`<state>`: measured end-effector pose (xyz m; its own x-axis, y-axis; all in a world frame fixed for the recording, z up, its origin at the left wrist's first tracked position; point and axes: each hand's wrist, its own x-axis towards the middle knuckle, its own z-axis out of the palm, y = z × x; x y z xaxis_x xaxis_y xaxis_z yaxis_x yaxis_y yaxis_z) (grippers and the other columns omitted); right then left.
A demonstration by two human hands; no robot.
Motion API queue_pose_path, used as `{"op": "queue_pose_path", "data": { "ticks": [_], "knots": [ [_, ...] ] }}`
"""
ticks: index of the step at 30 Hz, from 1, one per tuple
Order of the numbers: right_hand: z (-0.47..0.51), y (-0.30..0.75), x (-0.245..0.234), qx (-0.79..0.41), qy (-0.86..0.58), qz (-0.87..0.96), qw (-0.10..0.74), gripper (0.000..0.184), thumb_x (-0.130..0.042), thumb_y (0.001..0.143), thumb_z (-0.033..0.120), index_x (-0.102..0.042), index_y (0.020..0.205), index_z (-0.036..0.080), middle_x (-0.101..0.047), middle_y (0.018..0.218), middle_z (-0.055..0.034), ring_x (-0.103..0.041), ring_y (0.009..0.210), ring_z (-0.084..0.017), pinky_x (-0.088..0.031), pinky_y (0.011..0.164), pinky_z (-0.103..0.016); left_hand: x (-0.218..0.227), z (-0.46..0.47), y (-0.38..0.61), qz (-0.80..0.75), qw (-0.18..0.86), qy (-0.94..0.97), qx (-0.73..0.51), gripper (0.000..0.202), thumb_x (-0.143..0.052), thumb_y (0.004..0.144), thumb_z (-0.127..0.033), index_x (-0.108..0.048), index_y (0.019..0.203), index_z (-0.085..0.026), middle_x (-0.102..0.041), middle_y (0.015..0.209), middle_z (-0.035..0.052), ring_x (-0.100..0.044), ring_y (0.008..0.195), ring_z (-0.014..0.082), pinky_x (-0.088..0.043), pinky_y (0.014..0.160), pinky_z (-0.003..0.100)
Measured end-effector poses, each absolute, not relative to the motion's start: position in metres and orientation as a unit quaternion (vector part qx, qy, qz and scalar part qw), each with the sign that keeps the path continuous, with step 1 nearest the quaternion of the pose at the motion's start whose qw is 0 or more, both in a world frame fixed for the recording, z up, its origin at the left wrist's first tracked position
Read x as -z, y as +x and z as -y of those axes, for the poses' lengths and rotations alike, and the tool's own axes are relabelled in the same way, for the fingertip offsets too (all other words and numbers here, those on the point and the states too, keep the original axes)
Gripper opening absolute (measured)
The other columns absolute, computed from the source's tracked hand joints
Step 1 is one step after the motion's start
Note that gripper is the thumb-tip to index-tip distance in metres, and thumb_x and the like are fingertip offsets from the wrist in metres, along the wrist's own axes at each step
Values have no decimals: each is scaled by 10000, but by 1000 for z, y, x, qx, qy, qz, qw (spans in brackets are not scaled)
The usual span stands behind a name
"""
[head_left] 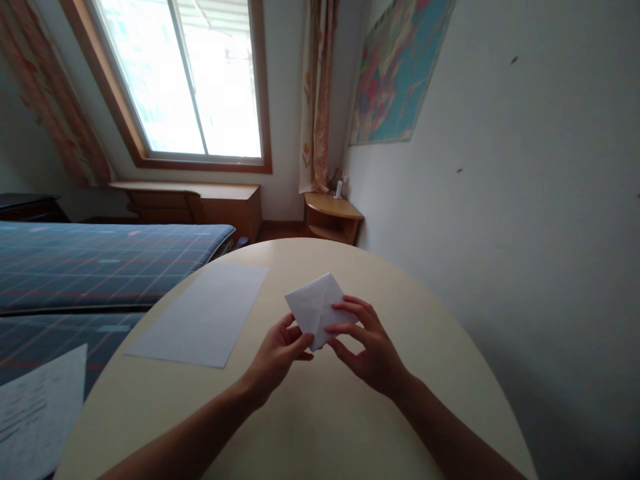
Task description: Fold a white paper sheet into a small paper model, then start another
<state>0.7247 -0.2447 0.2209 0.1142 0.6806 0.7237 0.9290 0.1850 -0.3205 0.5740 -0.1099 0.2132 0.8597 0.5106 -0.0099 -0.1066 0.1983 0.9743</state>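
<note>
A small folded sheet of white paper (313,300), roughly diamond-shaped with a crease down its middle, is held up over the round table. My left hand (283,347) pinches its lower left edge, thumb in front and fingers behind. On the other side, my right hand (370,343) has its fingers spread across the right part of the folded paper, with the thumb near the bottom corner. The paper's back and some left fingertips are hidden.
On the cream round table (430,413) a flat white sheet (205,317) lies to the left. A printed sheet (45,413) is at the lower left. Beyond are a plaid mattress (100,260), a corner shelf (333,205) and a low wooden desk (225,192). A wall (525,233) stands at right.
</note>
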Motion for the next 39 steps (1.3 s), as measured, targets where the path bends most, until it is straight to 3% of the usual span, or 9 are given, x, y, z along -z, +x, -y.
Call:
{"op": "queue_pose_path", "data": {
  "ticks": [4, 11, 17, 21, 24, 28, 32, 36, 39],
  "knots": [
    [242, 718, -217, 83, -670, 572, 465, 234, -728, 802, 252, -644, 1021, 243, -482, 1378, -108, -461, 1280, -293, -439, 1034, -494, -212, 109, 575, -150, 737, 624, -211, 555, -758, 747, -438, -593, 1197, -157, -727, 1027, 117, -656, 831, 202, -503, 661, 267],
    [240, 711, -218, 64, -702, 489, 514, 231, -768, 762, 339, -635, 915, 229, -516, 1260, -112, -594, 1059, -267, -568, 723, -357, -207, 114, 577, -99, 757, 610, -212, 656, -767, 773, -382, -499, 1346, -206, -699, 1137, 127, -664, 938, 222, -511, 752, 295],
    [241, 714, -221, 111, -710, 515, 467, 286, -739, 788, 366, -593, 1005, 248, -571, 1158, -93, -612, 1025, -266, -544, 845, -404, -203, 115, 579, -126, 742, 615, -235, 735, -777, 756, -391, -467, 1388, -179, -723, 1071, 130, -678, 920, 235, -528, 717, 293],
    [243, 715, -222, 122, -749, 528, 381, 439, -696, 826, 426, -563, 1214, 268, -613, 1143, -96, -657, 878, -245, -553, 705, -344, -206, 113, 579, -144, 721, 630, -249, 685, -746, 767, -426, -509, 1351, -159, -741, 1005, 107, -690, 891, 236, -548, 724, 318],
    [245, 715, -224, 147, -762, 542, 322, 472, -683, 833, 451, -574, 1259, 281, -655, 1071, -81, -663, 782, -223, -530, 641, -314, -207, 111, 578, -155, 695, 654, -255, 501, -698, 799, -441, -624, 1193, -140, -747, 928, 96, -700, 835, 227, -546, 717, 322],
    [246, 714, -226, 207, -729, 570, 317, 431, -706, 813, 413, -627, 1207, 258, -657, 1049, -101, -644, 860, -255, -529, 740, -374, -209, 109, 578, -169, 675, 669, -261, 338, -658, 824, -425, -674, 1008, -143, -738, 849, 71, -693, 763, 203, -542, 699, 313],
    [245, 713, -226, 248, -680, 616, 311, 436, -737, 786, 339, -625, 1197, 249, -565, 1306, -126, -514, 1190, -328, -440, 985, -497, -211, 108, 576, -167, 661, 678, -273, 295, -637, 836, -430, -675, 884, -142, -710, 788, 43, -660, 727, 180, -544, 701, 307],
    [244, 713, -222, 227, -661, 648, 302, 432, -729, 800, 322, -605, 1205, 241, -483, 1416, -115, -377, 1343, -328, -378, 1072, -526, -210, 107, 576, -154, 666, 678, -269, 363, -586, 867, -489, -665, 873, -135, -690, 794, 37, -632, 719, 170, -542, 688, 300],
    [244, 714, -221, 216, -649, 664, 302, 394, -698, 838, 328, -589, 1206, 239, -518, 1388, -104, -374, 1353, -321, -326, 1102, -564, -207, 106, 577, -147, 656, 689, -271, 398, -560, 878, -513, -667, 895, -130, -679, 770, 31, -598, 682, 155, -508, 632, 261]
  ]
}}
